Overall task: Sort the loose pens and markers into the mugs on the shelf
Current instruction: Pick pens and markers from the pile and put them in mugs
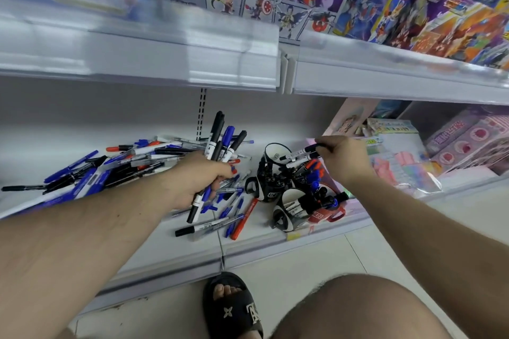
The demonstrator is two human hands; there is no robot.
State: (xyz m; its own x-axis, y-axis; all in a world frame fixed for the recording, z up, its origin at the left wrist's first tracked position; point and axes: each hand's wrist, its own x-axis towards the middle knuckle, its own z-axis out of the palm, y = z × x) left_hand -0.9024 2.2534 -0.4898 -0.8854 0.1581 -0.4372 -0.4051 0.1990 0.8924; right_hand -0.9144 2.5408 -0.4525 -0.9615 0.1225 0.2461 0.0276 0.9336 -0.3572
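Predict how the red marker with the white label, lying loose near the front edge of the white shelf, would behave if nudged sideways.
The red marker looks like a round, rigid barrel, so it would probably roll rather than bend. It lies near the white shelf's front edge, so it might roll off. The blue pens lying against it could stop it on that side.

I see both bare forearms extended forward. My left hand [202, 181] is fisted round a bundle of markers [217, 146], knuckles up, wrist slightly bent. My right hand [343, 158] is raised further right, fingers curled, pinching one marker [300, 153] at its end. One bare knee and a sandalled foot show below.
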